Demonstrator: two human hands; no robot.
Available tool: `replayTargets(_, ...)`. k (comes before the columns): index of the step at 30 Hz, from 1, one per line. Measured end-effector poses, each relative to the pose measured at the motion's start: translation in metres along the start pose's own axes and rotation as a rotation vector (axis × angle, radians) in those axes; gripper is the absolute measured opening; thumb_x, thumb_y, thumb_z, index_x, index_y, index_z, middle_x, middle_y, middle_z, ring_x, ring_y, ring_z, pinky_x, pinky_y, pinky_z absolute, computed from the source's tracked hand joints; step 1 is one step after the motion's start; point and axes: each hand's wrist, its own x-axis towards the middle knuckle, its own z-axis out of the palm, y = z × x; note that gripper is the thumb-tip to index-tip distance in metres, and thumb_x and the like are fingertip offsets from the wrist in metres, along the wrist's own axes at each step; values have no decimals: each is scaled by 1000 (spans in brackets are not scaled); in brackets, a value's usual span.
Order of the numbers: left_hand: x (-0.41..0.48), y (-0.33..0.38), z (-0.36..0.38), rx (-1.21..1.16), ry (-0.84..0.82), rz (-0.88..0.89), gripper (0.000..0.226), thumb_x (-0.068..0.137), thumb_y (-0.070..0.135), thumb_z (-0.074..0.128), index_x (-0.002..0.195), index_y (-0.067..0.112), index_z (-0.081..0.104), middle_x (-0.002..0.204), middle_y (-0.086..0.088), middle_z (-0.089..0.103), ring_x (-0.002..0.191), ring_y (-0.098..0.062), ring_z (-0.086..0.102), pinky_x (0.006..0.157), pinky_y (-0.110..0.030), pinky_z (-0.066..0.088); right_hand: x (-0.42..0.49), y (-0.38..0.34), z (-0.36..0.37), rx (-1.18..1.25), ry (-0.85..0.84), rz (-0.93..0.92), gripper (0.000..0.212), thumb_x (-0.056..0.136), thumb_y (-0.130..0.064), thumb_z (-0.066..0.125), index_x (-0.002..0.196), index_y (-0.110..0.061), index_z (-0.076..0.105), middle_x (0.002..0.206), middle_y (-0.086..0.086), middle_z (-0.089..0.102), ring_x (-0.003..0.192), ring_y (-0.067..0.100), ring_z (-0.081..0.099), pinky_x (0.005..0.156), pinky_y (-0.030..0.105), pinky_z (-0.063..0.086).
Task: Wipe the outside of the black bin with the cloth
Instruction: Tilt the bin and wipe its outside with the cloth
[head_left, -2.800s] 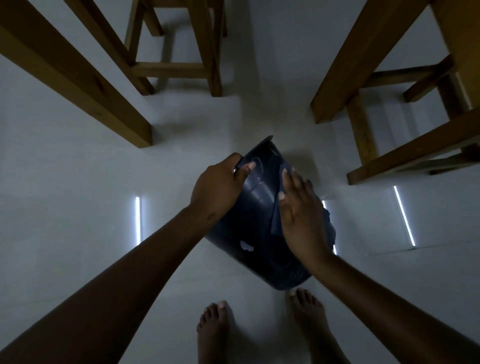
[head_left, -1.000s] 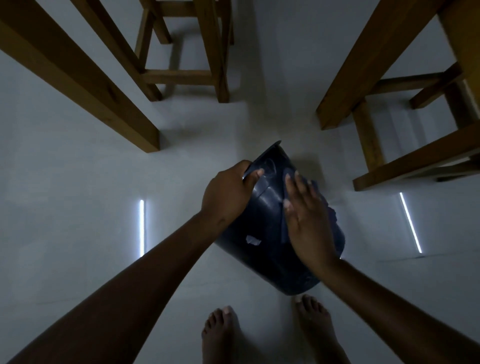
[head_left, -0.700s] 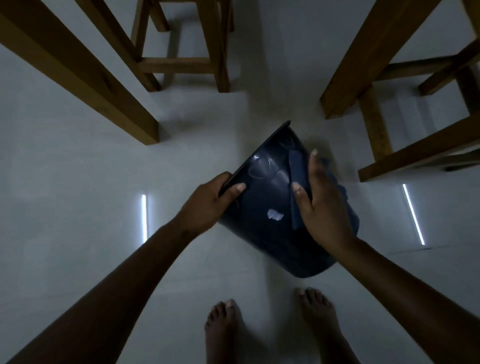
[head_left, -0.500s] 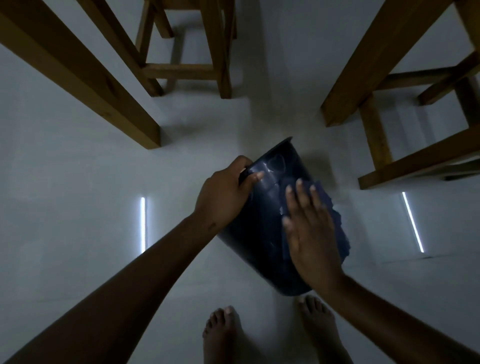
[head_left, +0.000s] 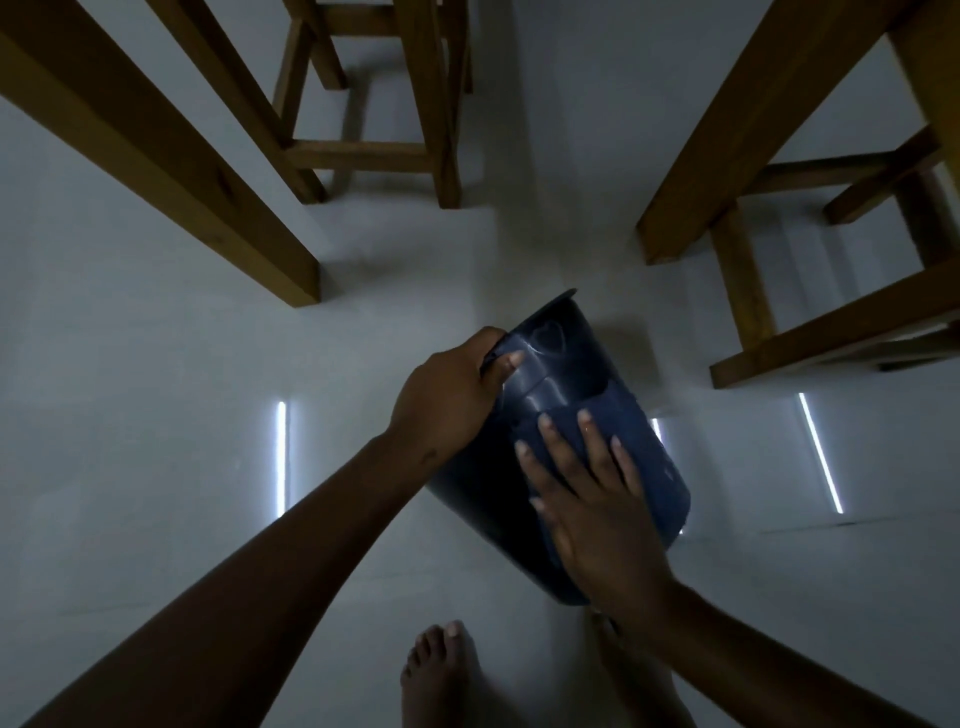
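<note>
The black bin (head_left: 558, 374) is held tilted above the pale floor, rim away from me, base toward my feet. My left hand (head_left: 447, 397) grips the rim on its left side, thumb on the outer wall. A dark blue cloth (head_left: 631, 436) lies flat on the bin's upper outer wall. My right hand (head_left: 587, 493) presses flat on the cloth with fingers spread, covering its near part. The bin's inside and far side are hidden.
Thick wooden table legs (head_left: 171, 156) stand at left and upper right (head_left: 727, 150). A wooden stool (head_left: 384, 104) is straight ahead, another (head_left: 852, 291) at right. My bare feet (head_left: 447, 675) are below the bin. Light strips reflect on the glossy floor (head_left: 156, 415).
My right hand slid the cloth up the bin's wall toward the rim, then back down toward the base. The bin tipped and swung slightly. My left hand kept its grip on the rim.
</note>
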Motion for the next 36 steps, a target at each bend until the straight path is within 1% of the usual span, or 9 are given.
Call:
replayTargets(2,1,1,1,-21,-9,1,30,100,45,38,118,28,55,98,0,73,88,-22,68,78,-32,52,18,11,-5,9,21,-37,54,98,-37,25,150,-35,7,160,-5,9,148,25,3,115,47,16)
replayTargets(6,5,8,4,-14,6,-16,29,101,44,38,115,25,55,96,0,70,85,-20,64,74,-29,46,46,36,-21,339,91,270,53,99,-44,18,151,-33,11,160,-8,9,148,16,4,117,45,21)
replayTargets(8,4,9,7,-2,16,-36,31,100,45,39,117,26,55,101,-2,72,89,-22,66,75,-28,45,39,32,-21,340,98,314,54,100,-44,17,152,-31,12,160,-8,10,148,16,5,117,45,21)
replayTargets(14,-1,-5,-13,-208,-181,-41,28,99,40,47,122,28,56,105,8,66,98,-12,65,74,-14,45,24,30,-16,190,52,180,55,99,-43,17,152,-31,7,161,-4,6,148,18,-1,116,45,18)
replayTargets(18,-26,-27,-5,-105,-97,-94,28,99,49,38,83,29,51,74,5,62,74,-21,64,60,-27,42,32,45,-23,346,68,324,54,99,-44,19,151,-33,10,160,-10,7,147,14,3,117,42,16)
replayTargets(20,-26,-22,2,-82,-36,-116,33,98,51,38,78,27,47,68,2,61,68,-23,62,58,-29,40,17,29,-17,202,55,313,54,100,-44,14,151,-31,7,161,-5,7,148,20,3,117,45,16)
replayTargets(26,-4,-3,4,-29,-36,-10,34,100,50,35,88,26,55,75,-4,71,71,-19,66,68,-33,52,7,3,-2,-69,3,-71,59,96,-37,26,150,-34,4,161,-7,-8,147,28,1,115,47,7)
replayTargets(32,-3,1,6,-13,-41,-31,33,100,52,32,85,30,51,71,-1,68,66,-13,62,60,-21,43,45,46,-25,403,63,384,52,100,-44,18,151,-37,8,160,-10,10,148,18,6,116,51,22)
replayTargets(36,-1,0,7,15,-58,-32,39,98,56,30,81,28,52,63,-2,66,66,-16,65,64,-30,47,3,9,-7,50,7,166,54,98,-39,21,150,-32,9,161,-2,6,147,28,3,115,52,19)
